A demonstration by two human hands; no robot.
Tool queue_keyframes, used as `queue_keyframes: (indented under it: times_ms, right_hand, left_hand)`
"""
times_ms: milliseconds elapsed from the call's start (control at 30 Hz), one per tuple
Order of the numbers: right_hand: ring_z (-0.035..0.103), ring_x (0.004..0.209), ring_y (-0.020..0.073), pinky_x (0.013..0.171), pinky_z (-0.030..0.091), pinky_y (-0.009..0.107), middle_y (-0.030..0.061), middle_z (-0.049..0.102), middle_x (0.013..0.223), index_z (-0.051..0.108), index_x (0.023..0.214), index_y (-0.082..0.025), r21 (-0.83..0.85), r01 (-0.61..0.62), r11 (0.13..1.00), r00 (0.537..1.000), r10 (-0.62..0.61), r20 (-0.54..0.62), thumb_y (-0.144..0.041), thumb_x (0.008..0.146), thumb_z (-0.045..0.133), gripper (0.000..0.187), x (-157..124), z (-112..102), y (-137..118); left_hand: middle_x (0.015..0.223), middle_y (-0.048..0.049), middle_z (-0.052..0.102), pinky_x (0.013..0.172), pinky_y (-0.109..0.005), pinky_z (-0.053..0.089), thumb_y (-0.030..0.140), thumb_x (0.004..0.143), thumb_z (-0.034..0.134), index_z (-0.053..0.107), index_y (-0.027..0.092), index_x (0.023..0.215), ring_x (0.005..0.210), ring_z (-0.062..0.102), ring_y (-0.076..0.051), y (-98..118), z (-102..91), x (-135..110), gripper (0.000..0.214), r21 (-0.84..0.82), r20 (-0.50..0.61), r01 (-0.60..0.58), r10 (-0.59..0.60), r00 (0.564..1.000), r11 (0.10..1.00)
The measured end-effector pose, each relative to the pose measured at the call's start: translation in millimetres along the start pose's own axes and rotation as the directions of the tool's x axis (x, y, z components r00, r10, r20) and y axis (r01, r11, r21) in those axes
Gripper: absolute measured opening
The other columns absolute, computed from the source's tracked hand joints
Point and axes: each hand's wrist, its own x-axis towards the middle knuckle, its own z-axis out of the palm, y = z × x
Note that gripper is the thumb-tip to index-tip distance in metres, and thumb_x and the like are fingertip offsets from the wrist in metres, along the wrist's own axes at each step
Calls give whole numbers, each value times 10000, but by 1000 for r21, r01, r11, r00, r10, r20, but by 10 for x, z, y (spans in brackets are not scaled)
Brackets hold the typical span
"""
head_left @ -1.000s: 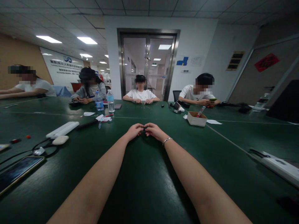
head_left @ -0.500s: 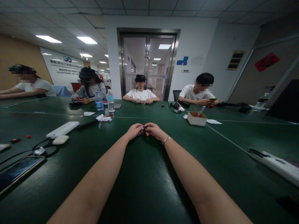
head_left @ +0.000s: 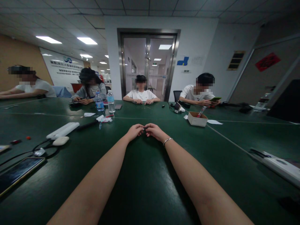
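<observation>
We find the left hand (head_left: 134,131) and right hand (head_left: 155,130) fingertip to fingertip, both pinched on a small dark piece (head_left: 145,127) just above the surface (head_left: 145,187). The forearms lie flat, apparently for steadiness. We cannot identify the piece.

The table (head_left: 145,175) is showing dark green all over, with thin pale lines crossing it. The small thing (head_left: 145,127) is looking black. The bracelet (head_left: 167,141) is shining silver. The cardboard box (head_left: 197,119) is looking brown. The power strip (head_left: 62,130) is looking white. The water bottle (head_left: 99,102) is wearing a blue label. The wall sign (head_left: 267,62) is showing red. The far phone (head_left: 216,99) is showing green.
</observation>
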Motion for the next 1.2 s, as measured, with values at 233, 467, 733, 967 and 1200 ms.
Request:
queue_keyframes:
  times_ms: [233,467,733,967,1200]
  right_hand:
    - [563,464,93,408,490,162,1,582,621,534,825,-123,0,7,1000,1000,-7,0,7,694,529,185,-5,3,-5]
    - [565,466,92,406,492,160,1,585,618,536,830,-128,-2,1,1000,1000,-1,-3,7,705,520,185,-17,8,-16]
    - [564,466,88,399,486,153,-9,574,614,542,824,-130,0,9,1000,1000,-9,-4,1,692,546,186,1,-1,1]
    - [560,454,88,396,480,152,-10,574,606,533,825,-129,2,4,1000,1000,-4,-14,11,704,532,185,-6,8,-10]
    - [566,465,96,410,488,161,-6,571,592,535,832,-125,15,12,1000,1000,-12,-22,6,710,541,179,-4,1,-4]
  left_hand:
    - [587,4,541,483,-186,371,271,797,455,569,130,892,514,491,-79,-53,1,30,205,-35,28,-14,15,999,999]
    - [639,-4,553,464,-189,368,292,793,435,571,139,896,499,481,-76,-56,-6,45,229,-56,25,14,-12,1000,998]
    - [598,1,547,470,-188,371,276,788,453,567,132,898,502,489,-80,-84,0,56,214,-24,40,-22,23,999,999]
    - [562,13,543,470,-187,357,262,787,467,553,129,902,481,487,-75,-26,15,27,196,-63,40,8,-5,999,998]
    - [564,18,547,478,-197,367,285,776,503,523,139,865,480,495,-80,-6,11,3,172,-41,14,8,-8,1000,999]
